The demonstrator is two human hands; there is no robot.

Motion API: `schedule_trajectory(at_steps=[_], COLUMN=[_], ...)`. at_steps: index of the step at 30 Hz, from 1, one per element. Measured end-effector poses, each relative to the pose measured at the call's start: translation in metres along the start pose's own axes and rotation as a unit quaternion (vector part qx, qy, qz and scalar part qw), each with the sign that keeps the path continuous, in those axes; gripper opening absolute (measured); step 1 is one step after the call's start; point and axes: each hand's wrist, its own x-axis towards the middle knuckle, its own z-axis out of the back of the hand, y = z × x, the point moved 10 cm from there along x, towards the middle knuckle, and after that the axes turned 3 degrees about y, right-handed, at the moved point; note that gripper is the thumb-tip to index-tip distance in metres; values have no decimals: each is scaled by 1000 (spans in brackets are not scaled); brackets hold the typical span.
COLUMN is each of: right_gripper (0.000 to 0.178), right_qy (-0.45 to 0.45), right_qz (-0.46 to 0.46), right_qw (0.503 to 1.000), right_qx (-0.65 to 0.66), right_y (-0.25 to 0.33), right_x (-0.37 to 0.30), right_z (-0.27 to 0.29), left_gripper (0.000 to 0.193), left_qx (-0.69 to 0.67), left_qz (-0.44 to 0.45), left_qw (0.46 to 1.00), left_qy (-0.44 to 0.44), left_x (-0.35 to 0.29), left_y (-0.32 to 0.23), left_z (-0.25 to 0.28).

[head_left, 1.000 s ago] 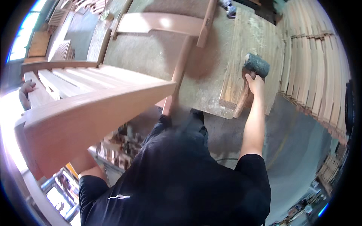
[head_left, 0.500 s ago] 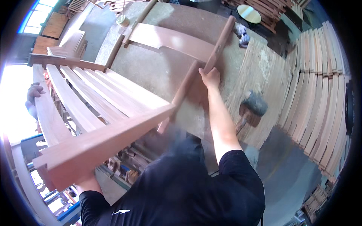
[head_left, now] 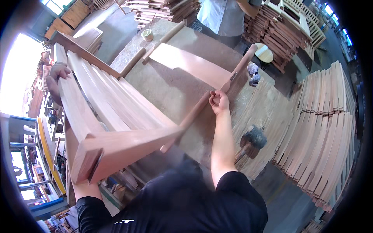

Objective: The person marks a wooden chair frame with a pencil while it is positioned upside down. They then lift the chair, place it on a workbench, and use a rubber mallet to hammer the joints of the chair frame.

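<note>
Left hand [head_left: 57, 79] grips the slatted wooden frame [head_left: 116, 112] by its rail; right hand [head_left: 219, 101] fingers pinch its leg [head_left: 194, 116] over the desk [head_left: 171, 93].

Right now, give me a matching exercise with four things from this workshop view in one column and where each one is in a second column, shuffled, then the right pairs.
Things
1. left hand
2. right hand
3. mallet
4. small cup

Places
A. lying on the stacked slats, right of the forearm
B. on the far edge of the workbench
C. wrapped over the outer rail of the slatted wooden frame
D. pinching the thin rail near its joint

Pairs: 1-C, 2-D, 3-A, 4-B
</note>
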Motion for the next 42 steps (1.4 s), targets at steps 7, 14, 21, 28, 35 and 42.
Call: schedule_trajectory(at_steps=[7, 14, 21, 28, 35, 42], right_gripper=[6, 4, 9, 18, 27, 48], right_qy=[77, 105, 203, 215, 430, 631], right_qz=[76, 221, 338, 465, 475, 318], right_qw=[994, 960, 897, 823, 752, 705], right_qx=[22, -135, -200, -245, -155, 49], right_y=[16, 38, 72, 109, 72, 33], right_x=[-113, -278, -420, -587, -677, -664], right_z=[-58, -91, -150, -213, -241, -261], left_gripper=[54, 38, 41, 17, 36, 77], left_qx=[70, 197, 1, -283, -474, -735], left_qz=[-35, -136, -4, -40, 58, -53], left_qw=[997, 971, 1000, 958, 861, 634], left_qy=[-2, -23, 0, 37, 174, 236], left_x=[6, 3, 6, -98, -75, 5], left_y=[-24, -34, -40, -186, -249, -379], left_z=[-23, -16, -9, -58, -104, -72])
